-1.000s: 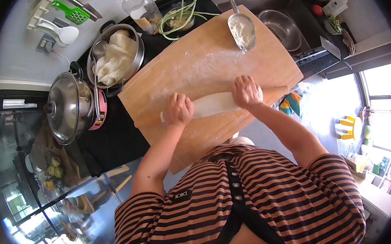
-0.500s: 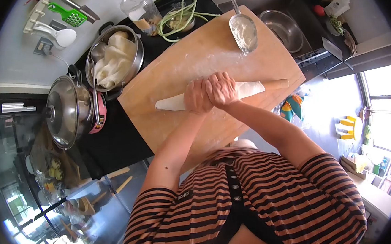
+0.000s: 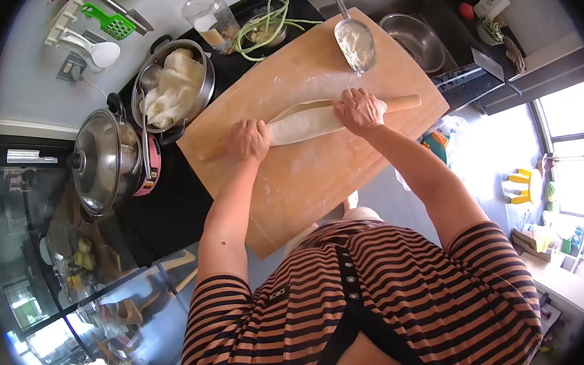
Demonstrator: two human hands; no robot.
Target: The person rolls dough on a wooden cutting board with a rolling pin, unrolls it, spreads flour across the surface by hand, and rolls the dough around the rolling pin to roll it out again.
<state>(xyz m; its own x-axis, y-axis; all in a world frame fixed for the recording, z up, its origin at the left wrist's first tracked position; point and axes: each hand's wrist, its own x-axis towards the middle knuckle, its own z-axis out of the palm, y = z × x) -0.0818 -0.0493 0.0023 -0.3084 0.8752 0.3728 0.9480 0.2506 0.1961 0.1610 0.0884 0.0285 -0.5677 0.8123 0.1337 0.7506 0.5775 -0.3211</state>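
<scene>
A sheet of white dough (image 3: 307, 124) is wrapped around a wooden rolling pin (image 3: 406, 102), whose bare end sticks out on the right. They lie across a floured wooden board (image 3: 287, 203). My left hand (image 3: 249, 141) is closed over the left end of the roll, fingers curled down. Towards the right end, my right hand (image 3: 360, 110) grips the pin through the dough. Between the two hands the dough shows a loose upper edge. A metal scoop (image 3: 355, 44) with white flour rests at the board's far edge.
Left of the board stand a steel pot (image 3: 209, 86) holding a pale cloth and a lidded pot (image 3: 102, 166). Behind are a clear jar (image 3: 210, 17) and long green beans (image 3: 259, 30). A sink (image 3: 353, 2) with a metal bowl (image 3: 418, 42) lies at the back right.
My hands, together at the middle of the roll before, have spread to its two ends. The dough between them is now uncovered, and the roll sits slightly farther from me.
</scene>
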